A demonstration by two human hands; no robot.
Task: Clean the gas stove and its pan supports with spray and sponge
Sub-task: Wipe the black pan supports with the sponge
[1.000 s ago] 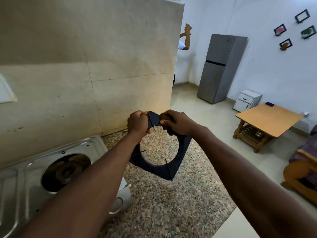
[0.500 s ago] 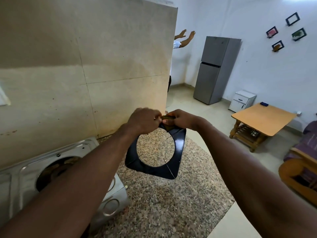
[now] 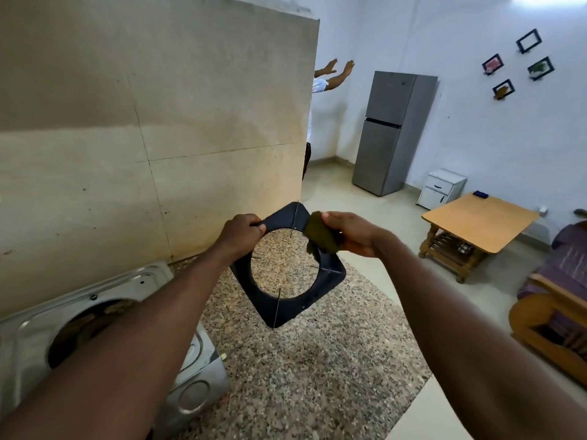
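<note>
Pan support [image 3: 330, 274]: black square frame with a round opening, held in the air at frame centre above the granite countertop [image 3: 301, 376]; tilted corner-up like a diamond, not seated on the stove.
Left hand [image 3: 241, 231]: clenched round the upper-left edge of the support, steadying it.
Right hand [image 3: 352, 233]: grasping the sponge [image 3: 320, 238], pressing it onto the upper-right edge.
Sponge: olive-green, crumpled, touching the frame just right of the top corner.
Change: half a second back, hands almost touching at the top corner, sponge mostly hidden; now hands apart, top corner bare, sponge shifted down the right side.
Meaning: probably one scrub stroke along the frame; top corner likely wiped, lower edges and thin prongs apparently not yet reached.
Stove [image 3: 143, 281]: steel, lower left of frame against the tiled wall [image 3: 158, 122], burner opening uncovered; no hand on it.
Spray: not visible.
Background: another person's raised arms [image 3: 333, 74] upper centre, grey fridge [image 3: 394, 131], wooden table [image 3: 476, 223] at right.
</note>
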